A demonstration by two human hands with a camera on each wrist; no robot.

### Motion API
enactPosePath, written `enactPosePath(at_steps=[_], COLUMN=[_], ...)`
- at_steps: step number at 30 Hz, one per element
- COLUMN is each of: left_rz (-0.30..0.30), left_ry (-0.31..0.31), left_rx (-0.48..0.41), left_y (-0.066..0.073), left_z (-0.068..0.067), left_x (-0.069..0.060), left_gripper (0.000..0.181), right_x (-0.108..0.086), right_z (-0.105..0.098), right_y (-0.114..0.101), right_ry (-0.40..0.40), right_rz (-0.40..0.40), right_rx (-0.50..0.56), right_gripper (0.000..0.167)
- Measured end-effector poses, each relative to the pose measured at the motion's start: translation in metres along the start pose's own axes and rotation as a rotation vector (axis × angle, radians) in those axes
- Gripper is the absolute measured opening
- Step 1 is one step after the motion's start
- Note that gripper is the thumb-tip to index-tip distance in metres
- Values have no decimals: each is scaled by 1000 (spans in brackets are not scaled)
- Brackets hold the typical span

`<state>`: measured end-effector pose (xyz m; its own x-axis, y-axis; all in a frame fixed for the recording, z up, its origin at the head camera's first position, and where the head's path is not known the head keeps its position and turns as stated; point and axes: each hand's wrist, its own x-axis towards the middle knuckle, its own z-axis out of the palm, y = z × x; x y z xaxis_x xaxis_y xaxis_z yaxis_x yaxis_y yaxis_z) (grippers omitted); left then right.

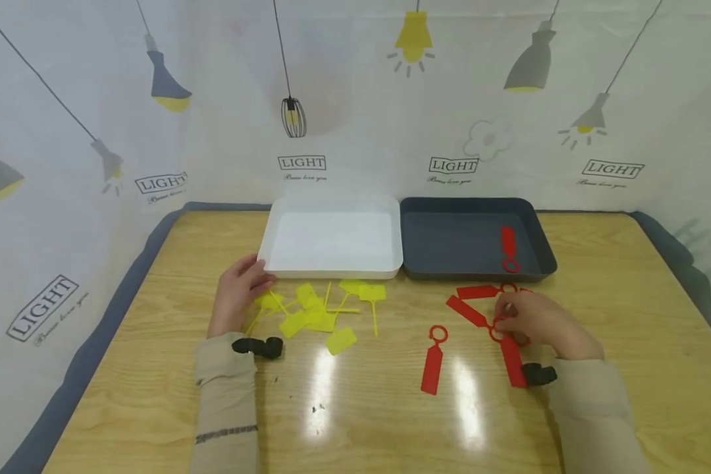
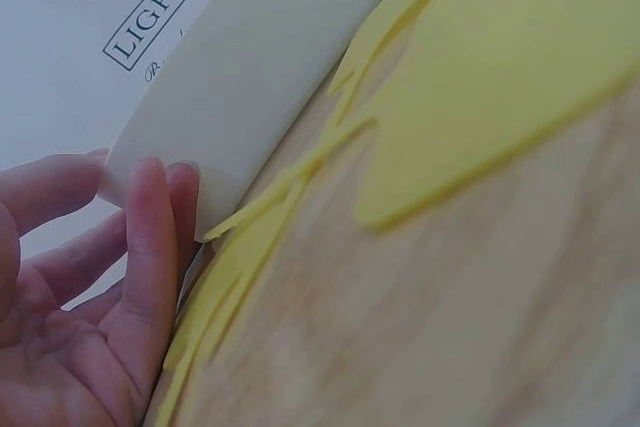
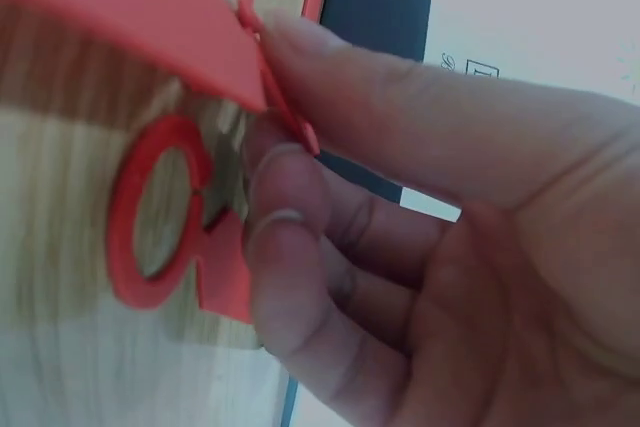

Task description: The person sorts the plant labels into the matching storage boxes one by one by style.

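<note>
At the near left corner of the white tray (image 1: 332, 274), the left hand (image 1: 237, 293) touches the rim, fingers resting against its wall; the left wrist view shows the fingertips on that wall (image 2: 230, 87). Several yellow tags (image 1: 340, 340) lie just right of this hand. The right hand (image 1: 539, 322) pinches a red tag (image 1: 512, 362) between thumb and fingers; in the right wrist view the thumb lies over the pinched red piece (image 3: 285, 107). Other red tags lie under and beside the hand, and one red tag (image 1: 431, 370) lies apart to its left.
A dark grey tray (image 1: 480, 271) stands against the right side of the white tray, holding one red tag (image 1: 508, 243). Both stand at the back of the wooden table (image 1: 379, 428), before a cloth printed with lamps.
</note>
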<state>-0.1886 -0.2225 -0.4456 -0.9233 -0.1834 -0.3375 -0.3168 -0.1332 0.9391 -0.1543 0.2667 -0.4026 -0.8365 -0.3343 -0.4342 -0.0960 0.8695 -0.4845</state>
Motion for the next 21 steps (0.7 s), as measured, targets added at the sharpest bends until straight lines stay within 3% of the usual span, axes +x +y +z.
enactPosePath(at_steps=[6,13,21], left_rz=[-7,1,-5], left_ry=[4,11,8], left_rx=[4,-2,7], left_y=[0,0,2], left_z=[-1,-1,0], left_x=[0,1,-1], left_gripper=[59,57,54], right_x=[-3,-6,-8], right_z=[-5,-9,-13], right_y=[3,2,5], right_ry=[44,142,140], right_rz=[0,-20,-26], right_rx=[78,13,134], right_gripper=[7,9,13])
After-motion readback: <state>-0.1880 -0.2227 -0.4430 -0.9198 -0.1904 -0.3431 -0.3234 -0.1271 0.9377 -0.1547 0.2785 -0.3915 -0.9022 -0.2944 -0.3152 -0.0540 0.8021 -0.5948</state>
